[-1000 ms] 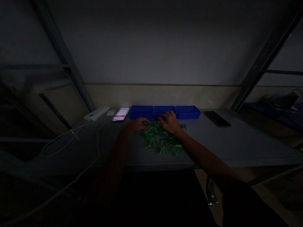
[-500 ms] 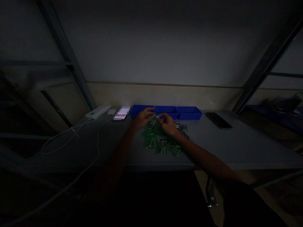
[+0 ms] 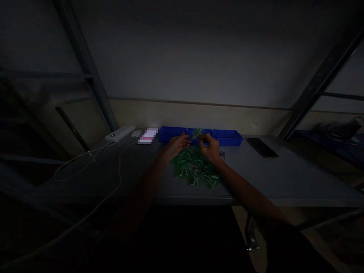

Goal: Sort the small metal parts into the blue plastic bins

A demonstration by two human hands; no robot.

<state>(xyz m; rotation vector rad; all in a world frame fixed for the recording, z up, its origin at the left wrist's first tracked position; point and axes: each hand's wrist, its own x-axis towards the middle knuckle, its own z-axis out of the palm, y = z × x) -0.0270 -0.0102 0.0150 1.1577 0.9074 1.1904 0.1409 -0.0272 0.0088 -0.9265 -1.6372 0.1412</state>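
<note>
My right hand (image 3: 211, 148) pinches a small green-tinted clear bag (image 3: 197, 133) with small metal pieces inside, held up in front of the middle blue bin. Just left of it, my left hand (image 3: 176, 146) has its fingers apart and holds nothing. Below both hands lies a pile of similar green bags (image 3: 196, 167) on the grey table. A few loose metal pieces (image 3: 222, 154) show beside my right wrist. Three blue bins (image 3: 227, 142) stand in a row behind the pile.
A dark phone (image 3: 262, 147) lies to the right. At the left are a white power strip (image 3: 120, 134) with cables and a lit, pixelated phone (image 3: 148, 136). Metal posts rise at both sides, with a wall behind the table (image 3: 298, 178).
Both hands were close together over the pile. My right hand has moved right and now holds a bag up; my left hand has come away from it, slightly lower.
</note>
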